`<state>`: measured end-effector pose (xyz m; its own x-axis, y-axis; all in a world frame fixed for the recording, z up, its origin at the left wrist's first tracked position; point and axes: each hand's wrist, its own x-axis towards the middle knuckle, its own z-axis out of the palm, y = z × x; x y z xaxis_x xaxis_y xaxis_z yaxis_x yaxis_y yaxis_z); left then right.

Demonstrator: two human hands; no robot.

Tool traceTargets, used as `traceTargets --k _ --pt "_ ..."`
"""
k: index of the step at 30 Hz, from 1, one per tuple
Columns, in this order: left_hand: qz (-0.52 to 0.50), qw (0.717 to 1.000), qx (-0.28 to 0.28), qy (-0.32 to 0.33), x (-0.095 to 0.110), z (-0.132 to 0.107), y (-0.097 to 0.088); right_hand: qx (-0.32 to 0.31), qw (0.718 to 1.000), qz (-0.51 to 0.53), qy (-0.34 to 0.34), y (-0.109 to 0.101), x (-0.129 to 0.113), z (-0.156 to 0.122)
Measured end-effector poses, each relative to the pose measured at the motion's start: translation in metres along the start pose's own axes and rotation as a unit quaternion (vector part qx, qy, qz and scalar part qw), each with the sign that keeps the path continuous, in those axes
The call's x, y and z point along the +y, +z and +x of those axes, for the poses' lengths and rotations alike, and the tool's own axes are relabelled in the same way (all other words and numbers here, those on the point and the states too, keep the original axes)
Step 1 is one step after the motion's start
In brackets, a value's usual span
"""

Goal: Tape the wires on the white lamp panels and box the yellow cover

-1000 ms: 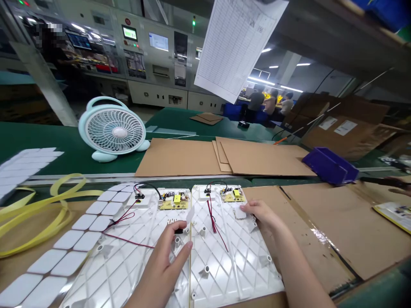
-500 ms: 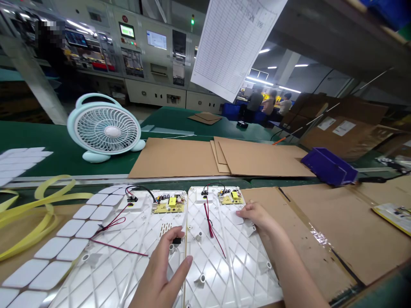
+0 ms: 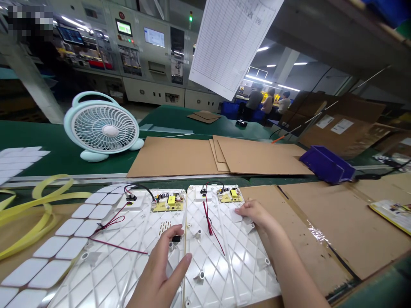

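Two white plastic panels lie side by side, a left panel (image 3: 105, 273) and a right panel (image 3: 213, 288), both with crisscross ribs. Over their shared seam, my left hand (image 3: 160, 265) is open, thumb and fingers apart, with a small black part (image 3: 176, 238) by its fingertips. My right hand (image 3: 260, 214) pinches the edge of a white rounded-square sticker (image 3: 236, 217) against the right panel, just below a circuit board (image 3: 230, 196). Another circuit board (image 3: 167, 205) sits on the left panel. Red-and-black wires (image 3: 208, 220) lie loosely on the right panel.
A sheet of white rounded-square stickers (image 3: 51, 247) and yellow tape (image 3: 48, 201) lie to the left. Behind stand a light-blue fan (image 3: 102, 124), cardboard sheets (image 3: 180, 158) and a purple bin (image 3: 327, 164). Cardboard (image 3: 308, 222) covers the right side. A paper chart (image 3: 234, 47) hangs overhead.
The whole view has shifted slightly. Both hands keep nearly the same places and poses, the right one still at the white sticker.
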<state>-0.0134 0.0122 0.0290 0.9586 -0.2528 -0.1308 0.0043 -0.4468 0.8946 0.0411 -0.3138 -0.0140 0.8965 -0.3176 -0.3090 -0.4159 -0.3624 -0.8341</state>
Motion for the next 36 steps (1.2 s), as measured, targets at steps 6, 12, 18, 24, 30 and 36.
traceTargets --k 6,12,18,24,30,36 --pt "-0.001 1.0 -0.014 0.007 -0.003 0.0 0.0 0.006 1.0 -0.015 0.012 0.003 0.002 0.001" --pt "-0.009 1.0 -0.013 0.009 -0.003 0.0 0.001 0.022 0.999 -0.037 0.01 0.004 0.003 0.001" --pt "-0.013 1.0 -0.016 -0.003 -0.002 0.0 0.002 0.046 0.993 -0.109 0.007 0.004 0.007 0.007" --pt "-0.028 1.0 -0.013 -0.006 0.0 0.001 0.0 0.03 0.991 -0.124 0.049 0.003 0.006 0.004" --pt "-0.042 0.999 -0.007 0.003 -0.003 0.003 0.0 -0.038 0.995 -0.08 0.039 -0.002 -0.007 -0.011" --pt "-0.104 0.994 -0.015 -0.019 0.002 0.011 -0.017 -0.027 0.996 -0.081 0.037 0.0 -0.01 -0.011"
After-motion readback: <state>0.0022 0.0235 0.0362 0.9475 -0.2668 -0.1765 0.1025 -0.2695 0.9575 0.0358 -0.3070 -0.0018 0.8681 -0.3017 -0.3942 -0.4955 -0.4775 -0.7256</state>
